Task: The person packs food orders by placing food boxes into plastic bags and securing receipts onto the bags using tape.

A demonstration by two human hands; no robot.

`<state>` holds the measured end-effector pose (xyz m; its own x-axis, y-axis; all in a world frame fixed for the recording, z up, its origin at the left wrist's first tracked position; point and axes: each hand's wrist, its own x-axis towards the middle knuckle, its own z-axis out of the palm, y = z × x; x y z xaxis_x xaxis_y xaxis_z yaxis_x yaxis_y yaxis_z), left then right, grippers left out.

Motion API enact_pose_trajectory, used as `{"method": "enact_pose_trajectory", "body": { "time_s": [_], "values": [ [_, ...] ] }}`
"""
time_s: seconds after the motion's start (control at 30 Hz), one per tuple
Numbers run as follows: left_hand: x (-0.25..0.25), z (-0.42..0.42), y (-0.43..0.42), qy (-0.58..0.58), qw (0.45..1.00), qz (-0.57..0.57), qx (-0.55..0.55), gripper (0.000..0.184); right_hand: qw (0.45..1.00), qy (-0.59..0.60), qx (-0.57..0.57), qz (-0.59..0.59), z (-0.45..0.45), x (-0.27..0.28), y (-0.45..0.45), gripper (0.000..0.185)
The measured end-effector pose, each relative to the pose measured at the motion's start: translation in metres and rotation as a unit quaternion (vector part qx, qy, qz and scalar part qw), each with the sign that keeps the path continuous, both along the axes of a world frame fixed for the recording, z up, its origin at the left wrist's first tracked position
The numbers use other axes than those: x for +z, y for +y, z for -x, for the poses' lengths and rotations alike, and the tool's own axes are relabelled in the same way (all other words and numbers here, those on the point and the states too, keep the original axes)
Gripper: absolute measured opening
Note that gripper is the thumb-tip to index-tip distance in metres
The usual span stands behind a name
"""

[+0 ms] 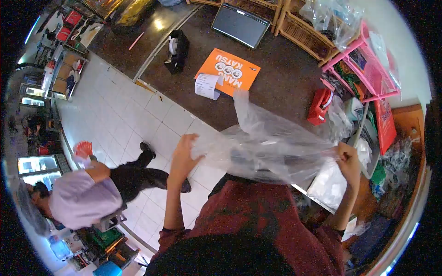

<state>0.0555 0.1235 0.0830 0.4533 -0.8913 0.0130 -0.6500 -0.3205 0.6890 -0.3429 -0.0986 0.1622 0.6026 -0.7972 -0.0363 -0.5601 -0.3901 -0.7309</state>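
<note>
A clear plastic bag point(271, 149) stretches across in front of my body, over the edge of the dark counter. My right hand point(348, 162) pinches its right end between closed fingers. At its other end is my left hand point(183, 156), fingers and thumb spread apart beside the plastic; I cannot tell whether they touch it. Beyond the bag, an orange box point(239, 69) with white lettering lies on the counter. A curled white paper slip point(207, 86) rests against its near left corner.
On the counter point(281, 78) are a black tape dispenser point(176, 50), a red tape dispenser point(320, 106), a tablet point(240, 25) and wicker baskets point(304, 34). A pink rack point(368, 69) and loose plastic bags stand at right. A seated person point(85, 198) is at left on the tiled floor.
</note>
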Motion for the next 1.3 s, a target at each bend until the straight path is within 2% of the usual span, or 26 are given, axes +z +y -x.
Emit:
{"method": "enact_pose_trajectory", "body": {
  "time_s": [0.07, 0.13, 0.17, 0.2, 0.23, 0.27, 0.3, 0.33, 0.4, 0.47, 0.53, 0.57, 0.6, 0.63, 0.67, 0.73, 0.83, 0.87, 0.97, 1.0, 1.07, 1.13, 1.17, 1.23, 1.27, 1.3],
  "values": [
    [-0.008, 0.034, -0.018, 0.000, 0.988, 0.042, -0.147, 0.052, 0.997, 0.026, 0.051, -0.046, -0.024, -0.012, -0.008, 0.038],
    [-0.031, 0.063, -0.033, 0.132, 0.950, 0.059, -0.276, 0.057, 0.989, 0.049, 0.103, -0.093, -0.045, -0.023, -0.024, 0.038],
    [-0.067, 0.077, -0.031, 0.133, 0.952, -0.010, -0.276, 0.046, 0.975, 0.130, 0.166, -0.072, -0.054, -0.027, -0.033, 0.035],
    [-0.067, 0.076, -0.028, 0.133, 0.953, -0.012, -0.272, 0.046, 0.950, 0.209, 0.228, -0.047, -0.061, -0.032, -0.042, 0.033],
    [-0.066, 0.070, -0.029, 0.210, 0.958, -0.033, -0.192, 0.037, 0.930, 0.170, 0.323, -0.048, -0.059, -0.034, -0.058, 0.031],
    [-0.064, 0.063, -0.030, 0.285, 0.951, -0.054, -0.108, 0.028, 0.928, 0.169, 0.328, -0.047, -0.070, -0.036, -0.069, 0.031],
    [-0.051, 0.051, -0.032, 0.300, 0.952, 0.044, -0.046, 0.014, 0.958, 0.107, 0.264, -0.022, -0.091, -0.036, -0.081, 0.031],
    [-0.041, 0.030, -0.031, 0.295, 0.952, 0.068, -0.048, 0.012, 0.979, 0.043, 0.199, 0.000, -0.117, -0.037, -0.092, 0.031],
    [-0.004, -0.003, -0.031, 0.248, 0.967, -0.047, -0.025, 0.015, 0.990, -0.013, 0.114, -0.079, -0.196, -0.061, -0.104, 0.030],
    [0.004, -0.015, -0.030, 0.253, 0.967, -0.033, -0.020, 0.018, 0.958, -0.061, 0.212, -0.185, -0.268, -0.111, -0.092, 0.028],
    [0.020, -0.018, -0.030, 0.259, 0.966, -0.020, -0.021, 0.021, 0.880, -0.215, 0.318, -0.280, -0.334, -0.166, -0.061, 0.028],
    [0.039, -0.014, -0.032, 0.318, 0.944, -0.081, -0.016, 0.022, 0.873, -0.220, 0.330, -0.282, -0.360, -0.197, -0.048, 0.028],
    [0.048, -0.010, -0.033, 0.379, 0.914, -0.142, -0.015, 0.024, 0.925, -0.215, 0.261, -0.172, -0.382, -0.228, -0.038, 0.026],
    [0.044, -0.007, -0.027, 0.421, 0.902, -0.098, -0.001, 0.022, 0.960, -0.204, 0.182, -0.058, -0.394, -0.228, -0.033, 0.025],
    [0.044, -0.007, -0.021, 0.420, 0.902, -0.100, -0.001, 0.022, 0.960, -0.205, 0.181, -0.059, -0.395, -0.228, -0.040, 0.025],
    [0.046, -0.013, -0.005, 0.483, 0.869, -0.031, 0.102, 0.022, 0.972, -0.186, 0.085, -0.118, -0.379, -0.151, -0.060, 0.026],
    [0.055, -0.020, 0.015, 0.446, 0.843, 0.022, 0.299, 0.029, 0.937, -0.334, 0.000, -0.097, -0.307, -0.074, -0.085, 0.043],
    [0.048, -0.028, 0.031, 0.445, 0.843, 0.110, 0.281, 0.029, 0.902, -0.414, -0.006, -0.121, -0.287, -0.067, -0.090, 0.052],
    [0.056, -0.054, 0.061, 0.376, 0.801, 0.224, 0.409, 0.040, 0.937, -0.349, 0.010, -0.020, -0.234, -0.106, -0.108, 0.068],
    [0.063, -0.066, 0.064, 0.326, 0.789, 0.227, 0.469, 0.043, 0.947, -0.305, 0.048, -0.087, -0.209, -0.156, -0.118, 0.081],
    [0.083, -0.077, 0.048, 0.194, 0.824, 0.262, 0.462, 0.040, 0.962, -0.113, -0.146, -0.200, -0.134, -0.293, -0.115, 0.088],
    [0.095, -0.080, 0.016, 0.076, 0.859, 0.293, 0.412, 0.037, 0.979, -0.045, -0.194, -0.031, -0.133, -0.255, -0.097, 0.086],
    [0.084, -0.088, 0.002, 0.085, 0.843, 0.283, 0.450, 0.032, 0.978, -0.041, -0.203, -0.028, -0.136, -0.244, -0.096, 0.086],
    [0.065, -0.095, -0.049, 0.065, 0.872, 0.227, 0.428, 0.034, 0.970, -0.052, -0.234, 0.030, -0.145, -0.235, -0.100, 0.081],
    [0.035, -0.107, -0.073, -0.017, 0.921, 0.166, 0.353, 0.036, 0.970, -0.052, -0.237, 0.029, -0.148, -0.238, -0.106, 0.081],
    [0.005, -0.118, -0.097, -0.112, 0.949, 0.115, 0.270, 0.040, 0.956, 0.067, -0.244, 0.146, -0.151, -0.243, -0.112, 0.074]
  ]
}}
